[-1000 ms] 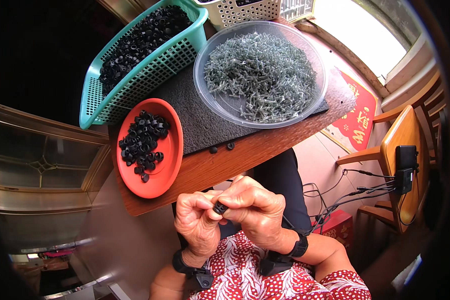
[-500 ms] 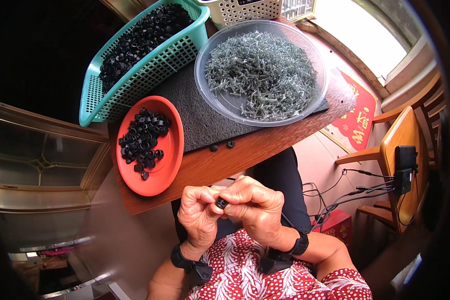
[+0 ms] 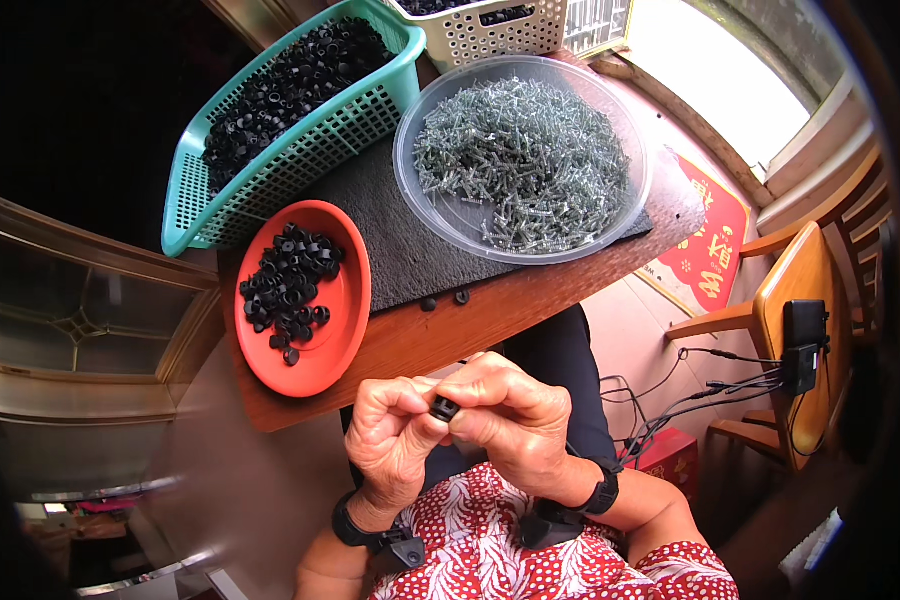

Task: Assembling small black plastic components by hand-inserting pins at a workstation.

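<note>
A small black plastic ring-shaped part (image 3: 444, 408) is pinched between my two hands, close in front of my body and off the table's near edge. My left hand (image 3: 390, 436) grips it from the left with thumb and forefinger. From the right, my right hand (image 3: 515, 420) presses on it with thumb and fingers; whether a second small piece sits inside its grip is hidden. Nearest to my hands, an orange-red oval dish (image 3: 342, 335) holds several black plastic caps (image 3: 288, 282). A round clear tub (image 3: 406, 172) of small clear springy-looking pieces (image 3: 530, 150) stands farther right.
A teal basket (image 3: 300, 165) heaped with black parts stands at the back left, beside a beige basket (image 3: 460, 38). Two loose black caps (image 3: 461, 297) lie by the dark mat (image 3: 385, 240) on the wooden table (image 3: 410, 340). Cables (image 3: 690, 405) hang from a wooden chair (image 3: 785, 270) at right.
The whole view has shifted slightly. My left hand has tilted a little outward, and the black part between my fingers has turned slightly. Both hands still hold it.
</note>
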The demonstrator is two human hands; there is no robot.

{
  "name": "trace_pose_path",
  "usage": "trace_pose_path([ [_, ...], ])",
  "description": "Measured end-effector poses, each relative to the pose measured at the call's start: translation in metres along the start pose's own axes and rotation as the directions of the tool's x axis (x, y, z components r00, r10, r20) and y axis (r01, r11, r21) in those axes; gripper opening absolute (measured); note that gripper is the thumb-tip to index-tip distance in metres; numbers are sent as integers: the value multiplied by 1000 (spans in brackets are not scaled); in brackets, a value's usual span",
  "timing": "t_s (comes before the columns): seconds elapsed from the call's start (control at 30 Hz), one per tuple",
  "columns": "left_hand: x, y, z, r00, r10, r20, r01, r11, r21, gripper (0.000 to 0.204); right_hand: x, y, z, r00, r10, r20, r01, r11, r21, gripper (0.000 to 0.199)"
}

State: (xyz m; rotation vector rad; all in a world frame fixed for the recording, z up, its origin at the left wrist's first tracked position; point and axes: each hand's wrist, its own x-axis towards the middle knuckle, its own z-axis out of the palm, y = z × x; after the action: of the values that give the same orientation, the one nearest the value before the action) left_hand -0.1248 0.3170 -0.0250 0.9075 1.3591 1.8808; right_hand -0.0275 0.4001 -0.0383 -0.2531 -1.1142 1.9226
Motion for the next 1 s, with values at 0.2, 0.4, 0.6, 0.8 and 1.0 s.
trace_pose_path([
  [0.2, -6, 13, 4, 998, -66, -21, 66, 998, -14, 22, 0, -12, 2, 998, 54, 33, -55, 998, 32, 18],
  [0.4, -8, 29, 0, 989, -115, -94, 128, 981, 146, 28, 15, -20, -8, 991, 136, -17, -137, 980, -144, 19],
  [0.6, 0, 48, -43, 944, 14, -330, 43, 985, 166, 23, 121, -71, -20, 996, -24, 86, 78, 707, -703, 16],
  [0.8, -6, 54, -97, 847, 214, -487, -35, 937, 349, 16, 277, -95, -42, 959, -242, 150, 245, 432, -868, 25],
  [1.0, -20, 52, -104, 867, 248, -432, 31, 838, 545, 16, 335, -111, -67, 830, -430, 356, 276, -238, -931, 34],
])
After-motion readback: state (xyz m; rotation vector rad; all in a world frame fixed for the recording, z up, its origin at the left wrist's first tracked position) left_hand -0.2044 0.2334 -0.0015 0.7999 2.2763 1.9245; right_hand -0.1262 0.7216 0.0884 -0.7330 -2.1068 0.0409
